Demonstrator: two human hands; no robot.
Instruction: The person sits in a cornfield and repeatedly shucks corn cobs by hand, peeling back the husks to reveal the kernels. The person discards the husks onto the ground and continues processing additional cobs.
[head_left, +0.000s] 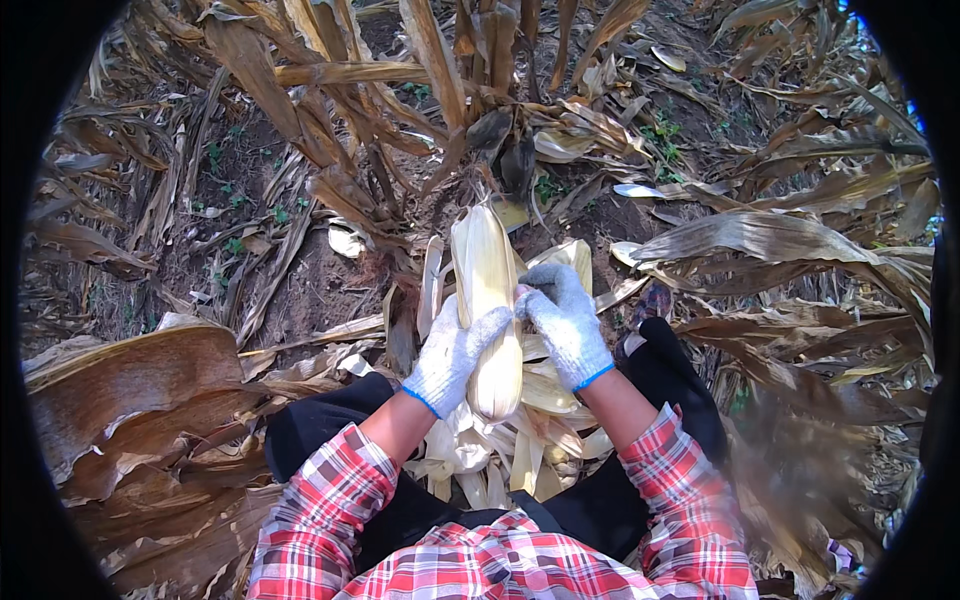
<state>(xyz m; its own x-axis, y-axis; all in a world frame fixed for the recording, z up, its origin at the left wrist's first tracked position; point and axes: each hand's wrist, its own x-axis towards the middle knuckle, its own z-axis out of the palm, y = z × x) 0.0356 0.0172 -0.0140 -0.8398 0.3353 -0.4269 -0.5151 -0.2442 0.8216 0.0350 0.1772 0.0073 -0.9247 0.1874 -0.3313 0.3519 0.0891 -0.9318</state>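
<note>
A long ear of maize (491, 300), wrapped in pale dry husk, stands lengthwise before me with its silk end pointing away. My left hand (456, 352), in a white knit glove with a blue cuff edge, is wrapped around its left side, the thumb lying across the front. From the right, my gloved right hand (566, 319) has its curled fingers and thumb against the ear's right edge, partway up. A bare fingertip seems to show there. Whether a strip of husk is pinched is hidden. Loose pale husks (480, 450) are heaped beneath, between my legs.
Dry maize stalks (491, 52) rise just ahead. Broad withered leaves (150, 397) crowd the left, and more long leaves (757, 232) reach in from the right. Brown soil (300, 277) carries husk scraps and small green weeds (664, 139). My dark-trousered knees (667, 375) flank the husks.
</note>
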